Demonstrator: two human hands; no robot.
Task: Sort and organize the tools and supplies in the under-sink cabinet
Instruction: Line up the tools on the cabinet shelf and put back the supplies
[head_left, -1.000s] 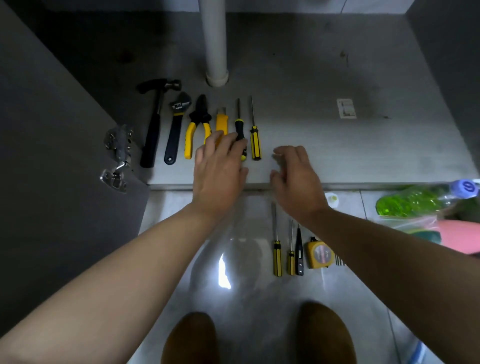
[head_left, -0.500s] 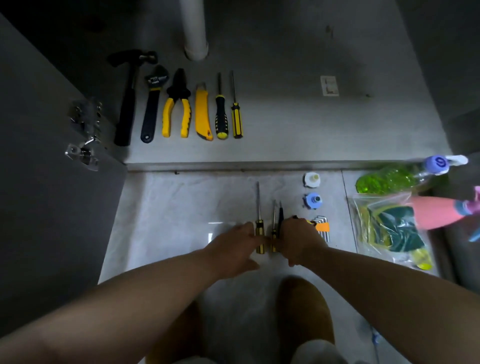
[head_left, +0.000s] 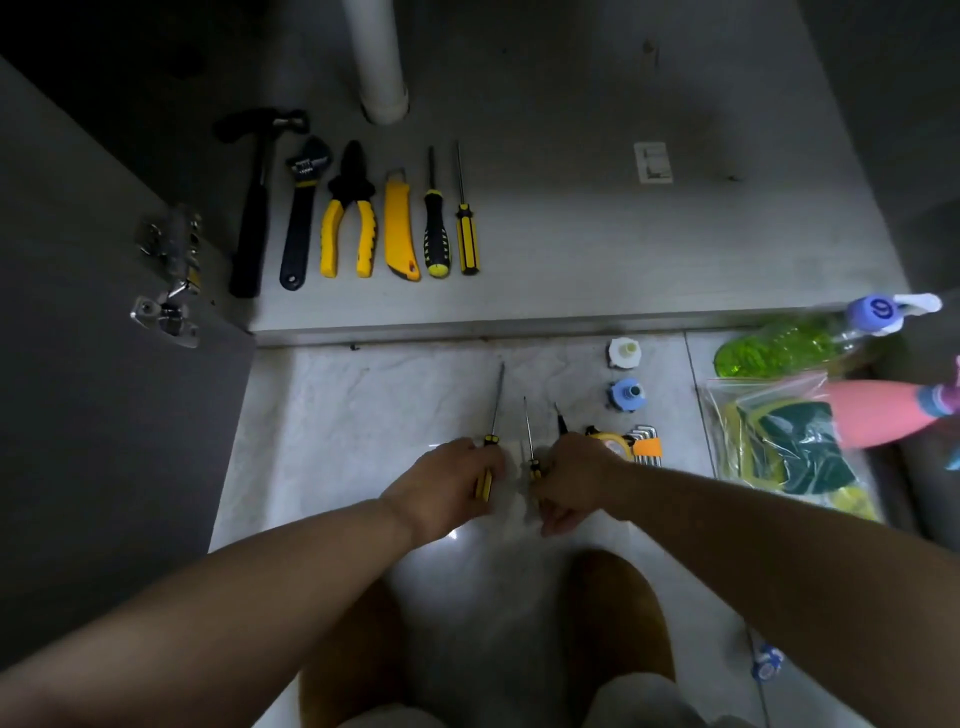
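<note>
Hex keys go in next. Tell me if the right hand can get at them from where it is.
Probably yes. The hex keys lie uncovered on the floor just beyond the right hand, only the tape measure between them.

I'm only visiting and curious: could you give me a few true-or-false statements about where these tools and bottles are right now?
1. Six tools lie in a row on the grey cabinet floor. True.
2. The black hammer lies at that row's right end. False: it is at the left end, beside the black adjustable wrench.
3. The left hand grips a long yellow-and-black screwdriver. True.
4. The clear spray bottle of green liquid stands upright inside the cabinet. False: it lies on its side outside it.
</note>
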